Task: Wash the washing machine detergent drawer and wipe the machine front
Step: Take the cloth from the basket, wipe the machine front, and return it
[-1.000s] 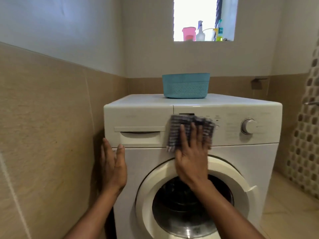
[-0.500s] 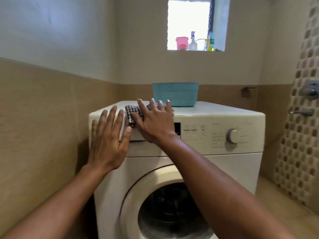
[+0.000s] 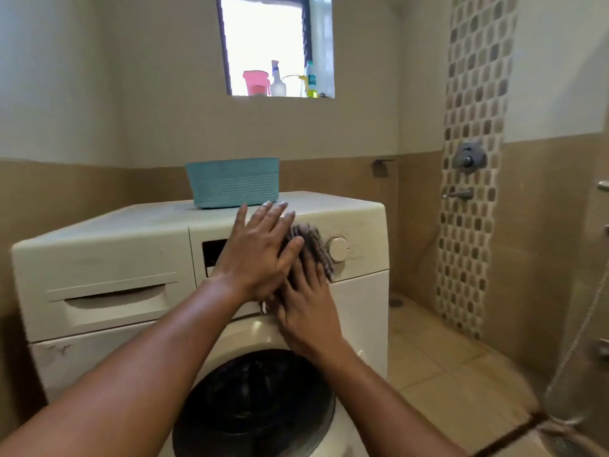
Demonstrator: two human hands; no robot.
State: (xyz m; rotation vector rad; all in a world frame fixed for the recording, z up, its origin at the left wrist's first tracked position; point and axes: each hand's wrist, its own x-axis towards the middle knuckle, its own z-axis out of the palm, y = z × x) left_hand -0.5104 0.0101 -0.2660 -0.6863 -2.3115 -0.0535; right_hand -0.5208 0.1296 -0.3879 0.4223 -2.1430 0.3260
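The white front-loading washing machine (image 3: 356, 324) fills the lower middle of the head view. Its detergent drawer (image 3: 112, 301) sits closed at the upper left of the front. A dark checked cloth (image 3: 313, 247) lies against the control panel, just left of the round dial (image 3: 337, 248). My right hand (image 3: 308, 315) presses the cloth flat onto the panel with straight fingers. My left hand (image 3: 253, 255) lies flat on the panel beside it, fingers straight, overlapping the cloth's left edge and my right fingertips. The display is partly hidden behind my left hand.
A teal basket (image 3: 234, 184) stands on the machine's top at the back. The round door (image 3: 260, 407) is below my arms. Bottles and a pink jug (image 3: 255, 83) line the window sill. Shower fittings (image 3: 468, 158) and a hose (image 3: 580, 341) are on the right wall.
My right hand has carried the cloth from the machine's top left edge rightward to the panel beside the dial. My left hand has left the drawer area and now lies on the panel.
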